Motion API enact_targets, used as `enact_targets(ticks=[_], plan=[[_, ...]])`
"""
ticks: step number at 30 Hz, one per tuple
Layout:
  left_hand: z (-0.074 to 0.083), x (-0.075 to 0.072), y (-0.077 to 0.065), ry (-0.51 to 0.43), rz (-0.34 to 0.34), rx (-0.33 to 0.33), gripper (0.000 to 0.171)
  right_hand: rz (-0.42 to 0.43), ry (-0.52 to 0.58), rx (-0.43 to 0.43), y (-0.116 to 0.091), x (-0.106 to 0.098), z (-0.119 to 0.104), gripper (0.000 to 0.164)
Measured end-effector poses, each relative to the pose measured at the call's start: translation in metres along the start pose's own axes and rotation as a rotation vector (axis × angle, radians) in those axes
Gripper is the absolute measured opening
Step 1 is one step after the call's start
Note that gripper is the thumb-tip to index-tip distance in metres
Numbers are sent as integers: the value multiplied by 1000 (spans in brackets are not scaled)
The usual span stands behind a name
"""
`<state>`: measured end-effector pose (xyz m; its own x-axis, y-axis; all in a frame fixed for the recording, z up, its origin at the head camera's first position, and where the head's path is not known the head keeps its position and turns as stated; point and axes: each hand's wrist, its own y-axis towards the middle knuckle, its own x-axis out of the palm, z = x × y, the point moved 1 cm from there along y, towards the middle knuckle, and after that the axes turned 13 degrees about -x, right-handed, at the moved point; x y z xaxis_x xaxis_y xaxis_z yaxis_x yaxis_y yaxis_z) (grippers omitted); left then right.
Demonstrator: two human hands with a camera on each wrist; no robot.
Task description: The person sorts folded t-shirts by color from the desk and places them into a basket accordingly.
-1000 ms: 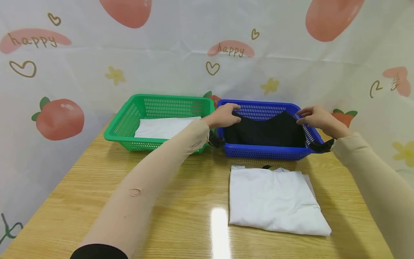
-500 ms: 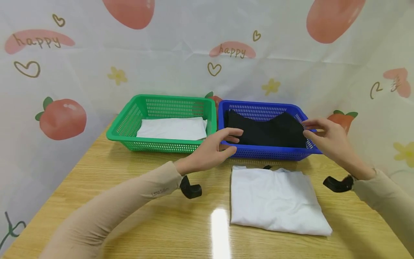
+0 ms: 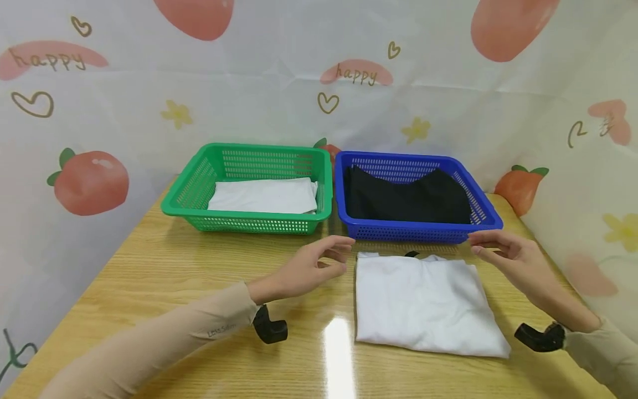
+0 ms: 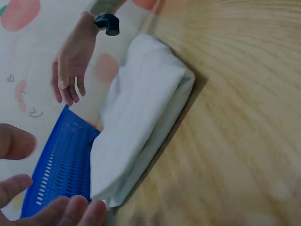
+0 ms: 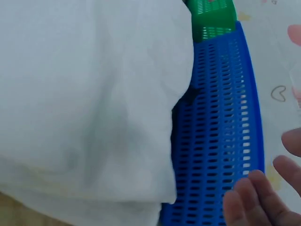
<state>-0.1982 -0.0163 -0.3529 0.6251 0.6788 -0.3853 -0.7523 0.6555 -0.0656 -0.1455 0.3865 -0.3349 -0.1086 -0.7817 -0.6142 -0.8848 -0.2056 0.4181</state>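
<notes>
A folded white cloth (image 3: 423,305) lies on the wooden table in front of the blue basket (image 3: 408,233), a small dark bit showing at its far edge. My left hand (image 3: 306,269) hovers just left of the cloth's far corner, fingers relaxed and apart, holding nothing. On the other side, my right hand (image 3: 518,266) hangs near the basket's front right corner with loosely bent fingers and nothing in them. Inside the blue basket sits a folded black cloth (image 3: 408,199). The left wrist view shows the white cloth (image 4: 141,113) as a thick stack of layers.
A green basket (image 3: 249,223) stands left of the blue one, with a folded white cloth (image 3: 264,195) in it. Behind both baskets hangs a white sheet (image 3: 279,105) printed with fruit and hearts. The wooden table (image 3: 199,277) reaches toward me.
Both hands have drawn back from above the blue basket toward me, down to either side of the folded white cloth's far edge. The black cloth stays in the basket.
</notes>
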Motion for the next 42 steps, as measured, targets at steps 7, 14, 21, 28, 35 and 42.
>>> enact_targets(ticks=[7, 14, 21, 28, 35, 42], plan=[[-16, 17, 5, 21, -100, -142, 53, -173, 27, 51, -9, 5, 17, 31], [-23, 30, 6, 25, -118, -191, 52, -231, 43, -1, -18, 5, 29, 28], [-22, 35, 9, -69, -151, -211, 53, -278, 76, -26, -25, -2, 35, 30], [-20, 39, 11, -151, -103, -234, 50, -305, 49, 76, -27, -4, 34, 35], [-14, 38, 13, -156, -9, -324, 43, -333, 30, 123, -30, -7, 37, 42], [-10, 43, 17, -230, -11, -334, 42, -433, 169, 189, -34, -12, 38, 49]])
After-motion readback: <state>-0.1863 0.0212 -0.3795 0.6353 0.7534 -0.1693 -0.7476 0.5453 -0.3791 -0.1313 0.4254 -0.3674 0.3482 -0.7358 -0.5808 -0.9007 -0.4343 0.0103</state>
